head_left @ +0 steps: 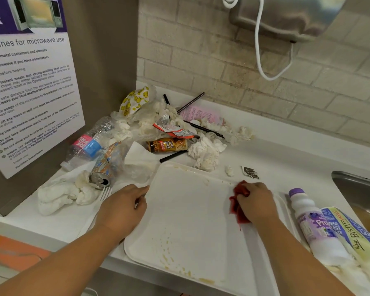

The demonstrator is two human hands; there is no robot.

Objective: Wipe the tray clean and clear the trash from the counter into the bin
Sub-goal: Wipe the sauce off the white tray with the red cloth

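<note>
A white counter [286, 150] runs along a pale brick wall [222, 60], with a steel sink [359, 189] at its right end. Nearest the camera lies the white tray [186, 221] — smooth, rounded at the corners, its long axis running from the near right to the far left, its near edge overhanging the counter. Yellowish crumbs and smears speckle its near part. The left hand [122, 208] clamps the tray's left rim, fingers curled over it. The right hand [255, 204] is closed around a crumpled red cloth [238, 201] pressed onto the tray's far right part. Just right of the tray lies a white bottle [312, 223] with a purple cap pointing away. Farther back sits the trash — a dented can [104, 167], a clear crushed bottle [90, 142], wadded tissues [205, 150], wrappers and black straws [190, 102]. A microwave notice [28, 82] hangs on the left wall.
</note>
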